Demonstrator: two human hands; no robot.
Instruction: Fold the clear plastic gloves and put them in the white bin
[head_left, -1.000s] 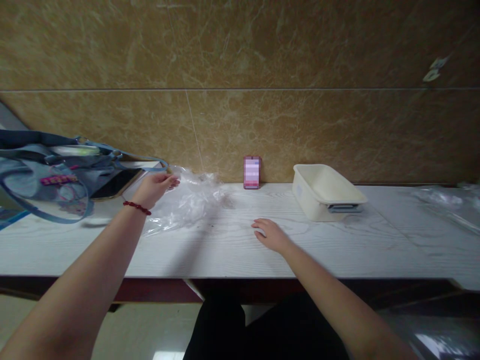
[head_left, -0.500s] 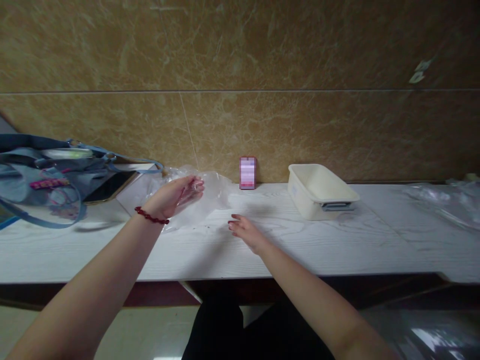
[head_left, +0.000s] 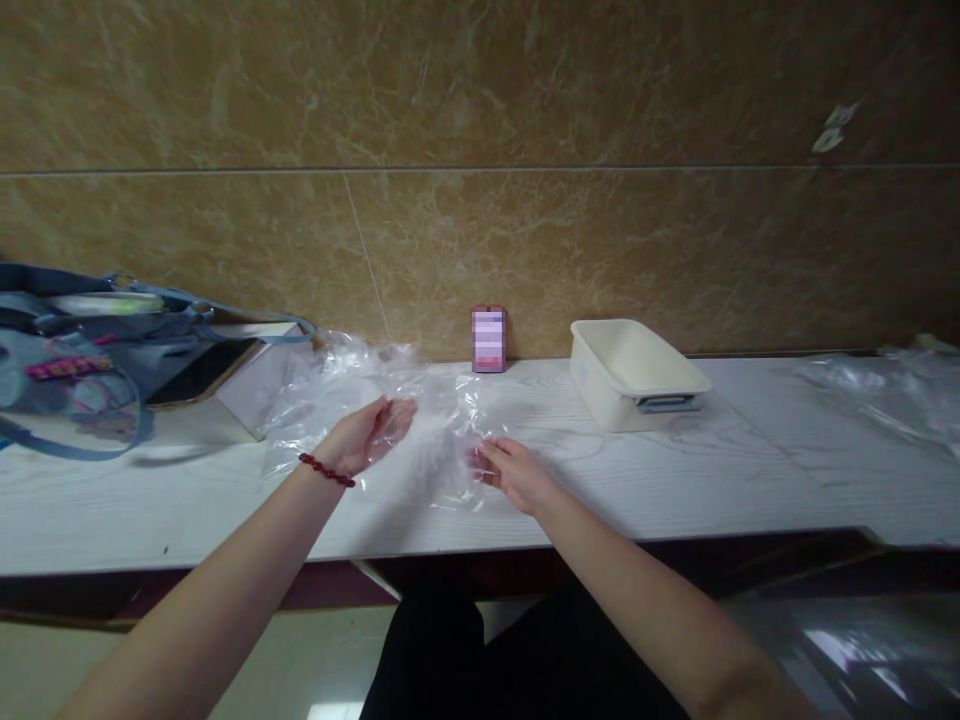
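Head view shows clear plastic film crumpled on the white table, spread between the two hands. Its outline is hard to trace, since glare and the pale wood grain show through it. At its left part, the left hand has its fingers loosely curled, their tips blurred; whether they grip the film cannot be told. On the film's right edge, the right hand has thumb and fingers set narrowly apart, the tips veiled by plastic, so a pinch cannot be confirmed. Against the wall stands a phone, its screen pixelated beyond reading. Right of it sits a cream bin, its floor partly hidden by the near wall. A blue bag is cut off at the left edge, and more plastic at the right.
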